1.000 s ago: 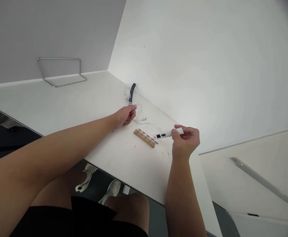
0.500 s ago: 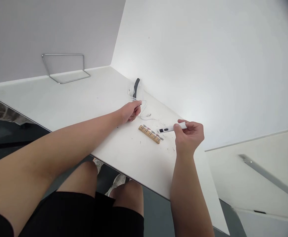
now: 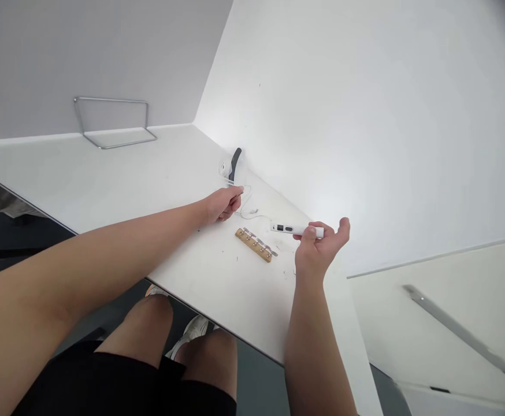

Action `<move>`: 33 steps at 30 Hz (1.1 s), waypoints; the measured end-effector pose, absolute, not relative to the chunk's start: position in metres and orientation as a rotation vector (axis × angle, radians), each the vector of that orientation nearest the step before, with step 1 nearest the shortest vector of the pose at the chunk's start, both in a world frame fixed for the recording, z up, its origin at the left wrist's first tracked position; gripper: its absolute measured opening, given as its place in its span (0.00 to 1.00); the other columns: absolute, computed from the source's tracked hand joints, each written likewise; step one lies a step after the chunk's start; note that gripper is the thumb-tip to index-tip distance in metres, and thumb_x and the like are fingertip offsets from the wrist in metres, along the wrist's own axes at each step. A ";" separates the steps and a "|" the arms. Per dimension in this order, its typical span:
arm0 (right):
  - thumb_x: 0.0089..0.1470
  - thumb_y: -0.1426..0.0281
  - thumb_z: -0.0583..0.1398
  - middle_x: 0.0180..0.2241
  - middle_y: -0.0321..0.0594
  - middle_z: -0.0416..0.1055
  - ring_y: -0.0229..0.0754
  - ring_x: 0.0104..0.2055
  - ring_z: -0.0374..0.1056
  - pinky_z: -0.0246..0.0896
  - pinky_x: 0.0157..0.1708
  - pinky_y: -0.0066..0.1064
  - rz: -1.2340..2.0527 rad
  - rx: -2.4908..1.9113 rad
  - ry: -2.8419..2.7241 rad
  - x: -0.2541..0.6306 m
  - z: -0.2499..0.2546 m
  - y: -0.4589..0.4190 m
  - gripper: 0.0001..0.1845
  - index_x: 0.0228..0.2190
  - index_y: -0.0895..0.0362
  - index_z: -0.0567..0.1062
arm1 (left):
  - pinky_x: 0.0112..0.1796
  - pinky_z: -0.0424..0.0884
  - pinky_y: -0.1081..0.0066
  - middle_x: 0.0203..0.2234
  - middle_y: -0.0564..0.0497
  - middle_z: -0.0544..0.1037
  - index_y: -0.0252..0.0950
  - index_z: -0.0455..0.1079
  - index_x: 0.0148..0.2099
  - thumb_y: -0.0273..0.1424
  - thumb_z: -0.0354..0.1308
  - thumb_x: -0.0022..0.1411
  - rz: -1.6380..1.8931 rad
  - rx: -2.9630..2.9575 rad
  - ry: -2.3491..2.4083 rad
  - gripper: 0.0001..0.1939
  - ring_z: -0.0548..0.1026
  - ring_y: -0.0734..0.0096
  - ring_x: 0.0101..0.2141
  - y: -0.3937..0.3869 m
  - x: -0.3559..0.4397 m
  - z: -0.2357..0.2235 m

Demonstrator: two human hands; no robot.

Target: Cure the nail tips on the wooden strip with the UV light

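Note:
In the head view my right hand (image 3: 320,241) grips a white pen-shaped device (image 3: 296,229) with a small dark screen and an oval button. The thumb presses on it while the little-finger side spreads away. My left hand (image 3: 224,204) is closed in a pinch over the table; what sits between its fingertips is too small to make out. Between and below the hands lies a wooden strip (image 3: 255,245) with several round metal fittings and flat metal pieces along one edge. A thin white cable (image 3: 252,217) runs between my left hand and the device's tip area.
Behind my left hand stand a black curved object (image 3: 236,162) and a small white piece (image 3: 223,167) by the wall. A bent metal frame (image 3: 118,144) is at the back left. Small dark scraps dot the white table (image 3: 218,283). Its front edge runs above my knees.
The view has shifted slightly. My right hand has drawn the device back from the wooden strip and turned it more level, with some fingers opening outward. The left hand keeps its pinch.

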State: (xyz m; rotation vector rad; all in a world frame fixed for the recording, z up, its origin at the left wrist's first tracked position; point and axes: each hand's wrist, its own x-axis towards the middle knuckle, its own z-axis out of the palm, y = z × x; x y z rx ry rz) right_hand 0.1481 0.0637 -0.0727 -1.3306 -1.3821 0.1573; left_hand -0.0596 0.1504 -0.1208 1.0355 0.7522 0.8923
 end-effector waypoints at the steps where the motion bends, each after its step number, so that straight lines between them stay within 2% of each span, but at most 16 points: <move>1: 0.53 0.64 0.53 0.39 0.40 0.60 0.35 0.29 0.62 0.68 0.33 0.36 0.156 -1.335 -1.388 0.149 -0.072 0.064 0.36 0.56 0.49 0.38 | 0.15 0.47 0.76 0.10 0.59 0.44 0.35 0.54 0.17 0.42 0.43 0.56 0.898 1.033 0.752 0.21 0.47 0.81 0.11 0.151 -0.060 -0.121; 10: 0.53 0.64 0.51 0.43 0.43 0.59 0.37 0.38 0.62 0.68 0.36 0.35 0.171 -1.388 -1.234 0.150 -0.071 0.063 0.36 0.57 0.50 0.36 | 0.15 0.47 0.76 0.11 0.59 0.44 0.35 0.54 0.17 0.43 0.43 0.56 0.887 1.034 0.734 0.21 0.47 0.82 0.11 0.152 -0.060 -0.123; 12: 0.53 0.63 0.51 0.45 0.42 0.58 0.35 0.36 0.63 0.69 0.34 0.34 0.228 -1.383 -1.124 0.156 -0.075 0.066 0.36 0.56 0.47 0.37 | 0.15 0.46 0.76 0.11 0.59 0.43 0.35 0.54 0.17 0.43 0.43 0.56 0.884 1.034 0.736 0.21 0.47 0.81 0.11 0.151 -0.060 -0.122; 14: 0.53 0.61 0.51 0.46 0.40 0.58 0.31 0.30 0.65 0.70 0.32 0.34 0.319 -1.366 -0.983 0.165 -0.081 0.073 0.33 0.55 0.43 0.39 | 0.15 0.47 0.76 0.10 0.59 0.43 0.35 0.54 0.17 0.43 0.43 0.56 0.882 1.033 0.746 0.21 0.47 0.81 0.11 0.149 -0.060 -0.120; 16: 0.52 0.62 0.52 0.43 0.36 0.60 0.29 0.25 0.65 0.70 0.29 0.31 0.413 -1.321 -0.776 0.176 -0.087 0.082 0.27 0.52 0.43 0.45 | 0.15 0.47 0.76 0.10 0.59 0.44 0.35 0.54 0.17 0.42 0.43 0.56 0.880 1.034 0.759 0.21 0.47 0.81 0.11 0.148 -0.060 -0.119; 19: 0.53 0.65 0.51 0.33 0.32 0.63 0.28 0.22 0.66 0.67 0.21 0.22 0.663 -1.254 -0.411 0.192 -0.093 0.094 0.12 0.41 0.49 0.58 | 0.15 0.47 0.76 0.10 0.59 0.44 0.35 0.54 0.17 0.42 0.42 0.57 0.885 1.033 0.760 0.21 0.48 0.81 0.11 0.148 -0.060 -0.119; 22: 0.54 0.69 0.48 0.27 0.31 0.62 0.27 0.20 0.64 0.64 0.18 0.18 0.790 -1.228 -0.244 0.201 -0.096 0.100 0.03 0.33 0.54 0.59 | 0.15 0.47 0.76 0.10 0.59 0.44 0.35 0.54 0.17 0.42 0.43 0.56 0.886 1.024 0.748 0.21 0.48 0.81 0.11 0.150 -0.061 -0.120; 25: 0.52 0.71 0.48 0.24 0.31 0.61 0.26 0.18 0.62 0.63 0.16 0.16 0.852 -1.198 -0.187 0.206 -0.097 0.101 0.01 0.29 0.56 0.59 | 0.15 0.47 0.76 0.10 0.58 0.45 0.35 0.54 0.17 0.43 0.43 0.56 0.883 1.022 0.741 0.21 0.48 0.80 0.11 0.151 -0.060 -0.123; 29: 0.50 0.71 0.50 0.24 0.31 0.61 0.27 0.19 0.62 0.62 0.13 0.16 0.911 -1.167 -0.137 0.207 -0.097 0.100 0.02 0.29 0.56 0.58 | 0.15 0.47 0.76 0.09 0.59 0.44 0.35 0.54 0.17 0.43 0.43 0.56 0.888 1.035 0.738 0.21 0.48 0.81 0.11 0.151 -0.060 -0.123; 33: 0.52 0.68 0.49 0.25 0.34 0.63 0.27 0.19 0.62 0.61 0.12 0.16 0.941 -1.159 -0.118 0.204 -0.094 0.100 0.04 0.29 0.57 0.59 | 0.15 0.47 0.76 0.10 0.59 0.44 0.35 0.54 0.17 0.43 0.43 0.56 0.888 1.045 0.748 0.22 0.47 0.81 0.11 0.150 -0.060 -0.122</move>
